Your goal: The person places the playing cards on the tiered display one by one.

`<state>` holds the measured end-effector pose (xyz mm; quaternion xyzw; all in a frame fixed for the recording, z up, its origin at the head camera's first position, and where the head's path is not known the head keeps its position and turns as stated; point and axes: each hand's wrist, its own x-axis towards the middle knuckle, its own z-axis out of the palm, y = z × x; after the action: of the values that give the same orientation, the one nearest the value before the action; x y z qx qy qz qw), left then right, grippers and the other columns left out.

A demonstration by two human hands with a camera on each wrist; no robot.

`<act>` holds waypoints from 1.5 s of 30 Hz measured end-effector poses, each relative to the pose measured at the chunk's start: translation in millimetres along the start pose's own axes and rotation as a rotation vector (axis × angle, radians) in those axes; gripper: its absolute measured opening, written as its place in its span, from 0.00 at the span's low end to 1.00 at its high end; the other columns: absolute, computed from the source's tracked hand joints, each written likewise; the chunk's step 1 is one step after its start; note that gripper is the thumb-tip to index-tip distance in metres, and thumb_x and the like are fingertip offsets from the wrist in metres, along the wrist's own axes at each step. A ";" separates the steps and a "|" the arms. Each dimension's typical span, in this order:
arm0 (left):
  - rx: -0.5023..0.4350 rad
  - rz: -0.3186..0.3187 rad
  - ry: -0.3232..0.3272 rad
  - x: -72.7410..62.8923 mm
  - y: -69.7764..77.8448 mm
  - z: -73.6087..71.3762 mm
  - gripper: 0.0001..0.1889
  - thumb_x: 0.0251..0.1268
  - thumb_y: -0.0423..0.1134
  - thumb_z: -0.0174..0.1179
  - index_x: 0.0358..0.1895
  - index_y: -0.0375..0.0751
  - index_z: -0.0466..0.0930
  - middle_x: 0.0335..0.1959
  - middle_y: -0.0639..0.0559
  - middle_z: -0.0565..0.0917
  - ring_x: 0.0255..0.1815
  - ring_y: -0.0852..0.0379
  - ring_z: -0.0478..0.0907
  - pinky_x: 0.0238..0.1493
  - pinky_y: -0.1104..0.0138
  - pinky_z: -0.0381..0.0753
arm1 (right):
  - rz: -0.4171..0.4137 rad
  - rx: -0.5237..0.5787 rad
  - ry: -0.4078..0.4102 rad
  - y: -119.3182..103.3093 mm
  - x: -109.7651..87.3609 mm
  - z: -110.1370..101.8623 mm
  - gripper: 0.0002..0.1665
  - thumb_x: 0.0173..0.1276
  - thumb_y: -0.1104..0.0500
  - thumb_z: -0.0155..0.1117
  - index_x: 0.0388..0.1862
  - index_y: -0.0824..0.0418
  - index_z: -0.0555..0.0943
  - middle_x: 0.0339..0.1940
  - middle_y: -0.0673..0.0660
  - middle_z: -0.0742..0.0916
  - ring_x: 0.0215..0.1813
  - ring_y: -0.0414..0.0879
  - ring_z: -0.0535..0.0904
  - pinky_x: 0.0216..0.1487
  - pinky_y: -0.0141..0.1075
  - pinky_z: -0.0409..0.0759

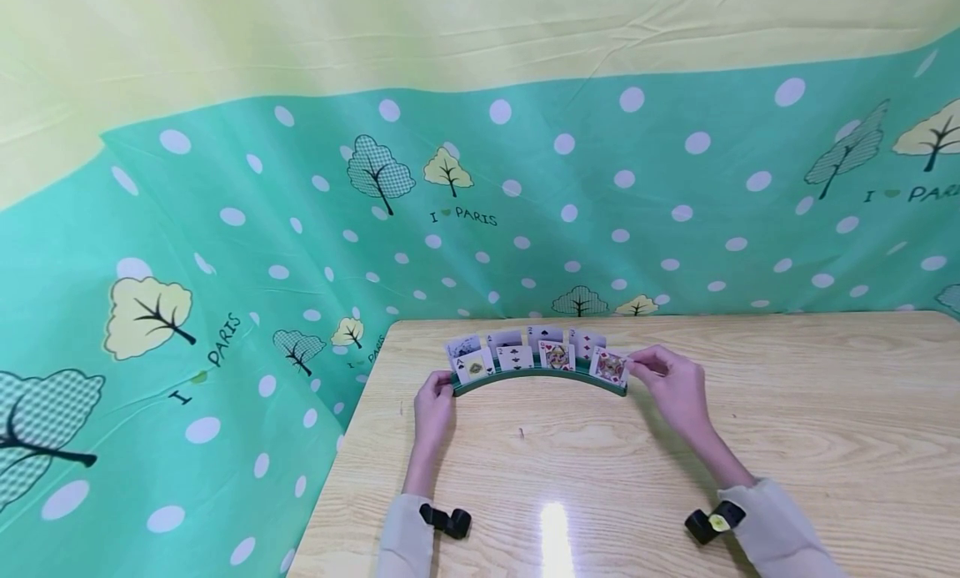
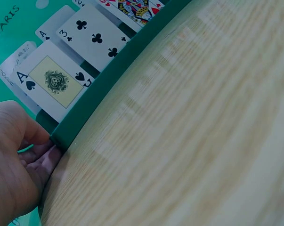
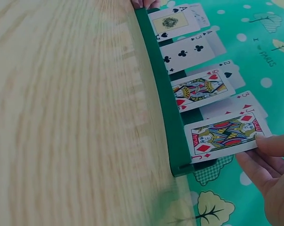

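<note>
A curved green playing card holder [image 1: 538,373] stands on the table with two rows of cards upright in it. My left hand [image 1: 432,409] grips its left end between thumb and fingers, beside the ace of spades [image 2: 54,80]. At the opposite end, my right hand [image 1: 679,392] pinches the outer edge of the jack of diamonds [image 3: 226,135], whose lower edge sits at the holder's front slot. Between these front cards are the three of clubs [image 3: 186,53] and the queen of hearts [image 3: 203,89]. Behind them stand a joker [image 1: 462,344], an ace, a two of spades [image 1: 545,334] and a three of diamonds [image 1: 587,343].
The light wood table [image 1: 570,453] runs to a green, dotted cloth [image 1: 480,228] hanging behind and to the left. A black wrist camera [image 1: 447,521] is strapped over the left sleeve, another camera [image 1: 712,521] over the right. Light glares off the table's near part.
</note>
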<state>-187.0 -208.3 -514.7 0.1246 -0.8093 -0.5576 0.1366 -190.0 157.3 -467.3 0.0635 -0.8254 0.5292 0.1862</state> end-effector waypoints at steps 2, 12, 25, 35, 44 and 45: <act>0.007 0.009 0.006 1.0 -1.4 0.3 0.14 0.70 0.26 0.51 0.53 0.27 0.81 0.48 0.35 0.85 0.50 0.42 0.82 0.52 0.54 0.79 | -0.003 0.000 -0.001 0.0 -0.2 0.6 0.05 0.64 0.70 0.74 0.38 0.68 0.88 0.36 0.64 0.91 0.34 0.30 0.83 0.37 0.21 0.80; -0.006 0.002 0.002 1.0 0.6 1.2 0.14 0.71 0.26 0.51 0.53 0.27 0.82 0.49 0.35 0.85 0.50 0.42 0.81 0.53 0.52 0.80 | -0.012 0.001 -0.016 2.6 -0.6 3.1 0.05 0.65 0.69 0.74 0.39 0.67 0.89 0.36 0.62 0.91 0.35 0.31 0.83 0.37 0.21 0.79; -0.006 -0.003 0.006 2.2 1.6 1.9 0.14 0.70 0.26 0.52 0.54 0.28 0.82 0.49 0.35 0.85 0.50 0.42 0.81 0.52 0.55 0.80 | -0.048 0.004 -0.024 6.6 -0.1 5.6 0.06 0.66 0.70 0.72 0.42 0.68 0.89 0.36 0.63 0.91 0.34 0.33 0.84 0.35 0.22 0.80; -0.027 -0.027 -0.008 1.1 1.6 -0.1 0.14 0.70 0.29 0.54 0.55 0.29 0.81 0.49 0.37 0.85 0.50 0.44 0.81 0.53 0.54 0.80 | -0.025 -0.001 -0.041 8.2 0.3 6.9 0.07 0.67 0.68 0.72 0.44 0.69 0.88 0.37 0.64 0.91 0.35 0.38 0.86 0.36 0.23 0.81; -0.057 -0.024 -0.010 -1.3 1.1 -1.3 0.14 0.69 0.26 0.55 0.55 0.28 0.81 0.48 0.37 0.84 0.49 0.44 0.81 0.53 0.56 0.80 | -0.010 -0.022 -0.046 8.8 -1.9 7.8 0.07 0.67 0.68 0.72 0.44 0.68 0.88 0.37 0.63 0.91 0.36 0.41 0.86 0.36 0.23 0.81; -0.064 -0.026 -0.007 -1.4 1.4 -1.3 0.14 0.69 0.26 0.55 0.55 0.28 0.81 0.48 0.37 0.85 0.49 0.44 0.81 0.52 0.57 0.80 | -0.012 -0.021 -0.046 9.0 -2.1 7.7 0.07 0.67 0.68 0.72 0.44 0.68 0.88 0.37 0.63 0.91 0.36 0.41 0.86 0.36 0.23 0.80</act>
<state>-185.3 -208.4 -513.0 0.1286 -0.7897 -0.5855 0.1303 -192.6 154.1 -478.5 0.0784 -0.8345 0.5180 0.1710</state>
